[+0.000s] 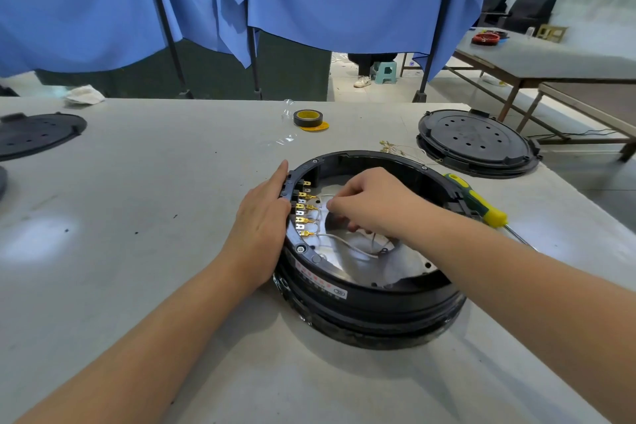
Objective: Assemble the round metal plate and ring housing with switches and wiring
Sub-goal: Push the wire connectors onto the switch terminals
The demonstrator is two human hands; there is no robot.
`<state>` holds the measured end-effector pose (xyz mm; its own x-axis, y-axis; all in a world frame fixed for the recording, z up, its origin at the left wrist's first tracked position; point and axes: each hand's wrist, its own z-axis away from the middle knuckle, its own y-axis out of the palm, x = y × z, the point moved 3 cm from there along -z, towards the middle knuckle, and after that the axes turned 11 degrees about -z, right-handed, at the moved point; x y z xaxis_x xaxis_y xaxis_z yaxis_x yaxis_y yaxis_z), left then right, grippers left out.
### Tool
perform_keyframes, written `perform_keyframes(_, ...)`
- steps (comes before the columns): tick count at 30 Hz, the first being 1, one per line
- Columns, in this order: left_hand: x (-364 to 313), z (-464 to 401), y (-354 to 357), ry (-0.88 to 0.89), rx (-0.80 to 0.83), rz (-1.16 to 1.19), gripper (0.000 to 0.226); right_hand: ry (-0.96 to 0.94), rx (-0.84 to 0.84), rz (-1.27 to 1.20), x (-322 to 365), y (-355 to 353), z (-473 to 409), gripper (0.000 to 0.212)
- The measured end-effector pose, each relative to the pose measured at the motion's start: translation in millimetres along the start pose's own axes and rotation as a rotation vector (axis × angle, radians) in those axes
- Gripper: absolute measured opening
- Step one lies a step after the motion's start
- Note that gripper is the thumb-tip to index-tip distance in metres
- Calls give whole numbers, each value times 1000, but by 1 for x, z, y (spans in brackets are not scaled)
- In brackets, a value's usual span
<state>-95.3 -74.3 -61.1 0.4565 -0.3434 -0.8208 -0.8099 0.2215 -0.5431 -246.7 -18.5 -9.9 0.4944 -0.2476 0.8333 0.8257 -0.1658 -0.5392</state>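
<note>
While a yellow screwdriver lies just right of the right hand and a tape roll beyond, ring housing is steadied by left hand, fingers straight on its rim; a white wire inside, over the metal plate, is pinched by right fingers.

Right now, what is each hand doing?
Left hand: open, fingers pressed against the ring housing rim.
Right hand: pinching a white wire inside the housing.

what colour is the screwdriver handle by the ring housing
Yellow with green sections, seen in the head view: the screwdriver lies against the ring housing.
</note>
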Motion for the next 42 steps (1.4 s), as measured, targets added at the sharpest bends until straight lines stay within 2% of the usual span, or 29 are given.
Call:
perform_keyframes(5,3,-4,3,-80,4,50,72,282,93,-484,5,5,-2,25)
perform_keyframes(7,4,-5,4,-96,11,62,72,328,99,-538,6,5,-4,17)
perform_keyframes(10,6,-5,4,-77,16,74,72,339,76,-513,7,7,-7,10)
perform_keyframes(18,7,-8,5,-103,36,93,73,351,34,-517,8,14,-11,27)
perform_keyframes(26,8,-7,4,-84,72,80,73,316,96,-401,12,13,-19,29)
perform_keyframes(35,11,-8,4,-83,75,68,71,405,203,-367,13,10,-17,26)
perform_keyframes(42,6,-4,2,-37,80,36,73,398,178,-368,14,14,-16,23)
